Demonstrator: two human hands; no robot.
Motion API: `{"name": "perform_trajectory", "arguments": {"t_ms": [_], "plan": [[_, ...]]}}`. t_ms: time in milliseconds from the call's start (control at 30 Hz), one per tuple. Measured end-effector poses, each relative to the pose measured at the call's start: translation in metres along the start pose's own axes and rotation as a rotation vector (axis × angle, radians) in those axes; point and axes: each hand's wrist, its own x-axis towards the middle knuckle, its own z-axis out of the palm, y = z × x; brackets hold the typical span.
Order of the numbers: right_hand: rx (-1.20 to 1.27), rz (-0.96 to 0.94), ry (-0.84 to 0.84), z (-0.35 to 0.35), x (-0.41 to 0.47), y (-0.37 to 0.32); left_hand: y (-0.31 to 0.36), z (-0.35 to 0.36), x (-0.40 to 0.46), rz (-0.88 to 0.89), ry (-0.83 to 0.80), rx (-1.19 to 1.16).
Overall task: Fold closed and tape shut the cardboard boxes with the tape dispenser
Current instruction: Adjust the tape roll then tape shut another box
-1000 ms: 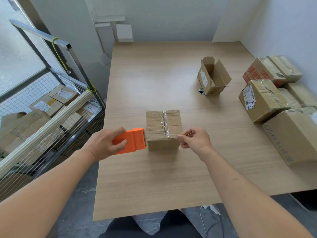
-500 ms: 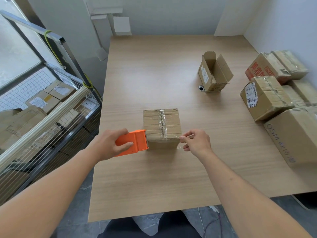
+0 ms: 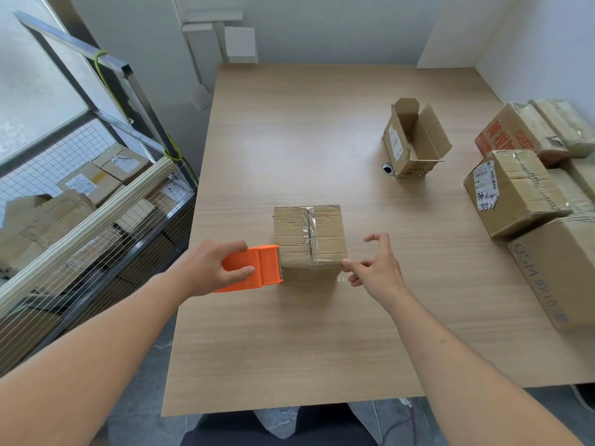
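We see a big wooden table (image 3: 322, 333) with bare room near us. In the middle sits a small closed box (image 3: 309, 241). Our left hand (image 3: 212, 268) grips the orange tape dispenser (image 3: 257, 268), which touches the box's left side. Our right hand (image 3: 375, 268) is loose, fingers spread, one fingertip at the box's right front corner.

We see the closed box (image 3: 309, 241) on the table (image 3: 289, 342) between our hands, the tape dispenser (image 3: 254, 268) in our left hand (image 3: 215, 267) touching its left side. Beyond our right hand (image 3: 375, 268) stands an open box (image 3: 413, 140), and further right a cluster of boxes (image 3: 515, 191). Left of our left hand, off the table, a wire cage (image 3: 96, 201) holds more boxes.
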Motion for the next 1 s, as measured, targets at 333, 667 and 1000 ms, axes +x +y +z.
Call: {"name": "perform_trajectory", "arguments": {"t_ms": [333, 667, 1000], "plan": [[-0.217, 0.033, -0.090, -0.004, 0.011, 0.018, -0.001, -0.005, 0.006, -0.014, -0.047, -0.010], [-0.524, -0.756, 0.087, 0.006, 0.012, 0.008, 0.001, -0.007, 0.013, 0.010, -0.093, -0.033], [-0.779, -0.615, 0.035, 0.027, 0.008, -0.025, 0.006, -0.006, 0.012, -0.012, -0.086, -0.066]]}}
